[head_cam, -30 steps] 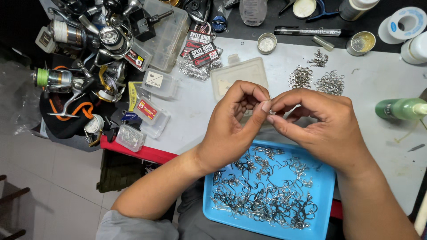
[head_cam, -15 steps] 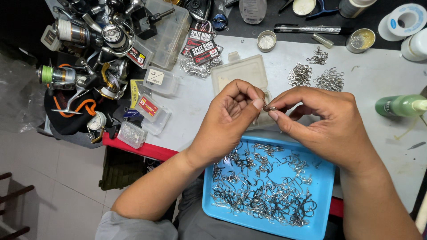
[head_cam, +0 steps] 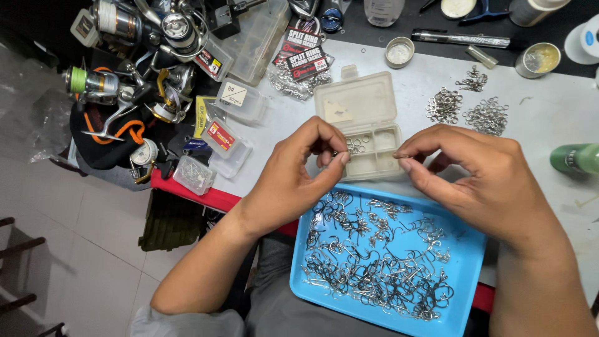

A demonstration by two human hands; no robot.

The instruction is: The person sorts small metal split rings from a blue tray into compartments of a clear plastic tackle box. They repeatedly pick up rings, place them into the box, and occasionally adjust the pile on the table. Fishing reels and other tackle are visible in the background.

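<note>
My left hand [head_cam: 299, 178] hovers over the near edge of the white table, fingers pinched together on something too small to make out. My right hand [head_cam: 480, 181] is a short way to its right, thumb and forefinger pinched on a small dark metal piece [head_cam: 399, 156]. Between and behind the hands lies an open clear compartment box [head_cam: 365, 125] with small rings in it. Below the hands a blue tray [head_cam: 465, 249] holds a heap of metal treble hooks [head_cam: 374, 256].
Piles of small metal rings [head_cam: 465, 109] lie at the back right. Fishing reels [head_cam: 131, 68], small clear packets and boxes [head_cam: 221, 134] crowd the left. Round tins [head_cam: 536, 59], a pen [head_cam: 462, 39] and a green bottle [head_cam: 577, 157] stand along the back and right.
The two hands, touching at the fingertips a second ago, have drawn apart. The open compartment box now shows between them.
</note>
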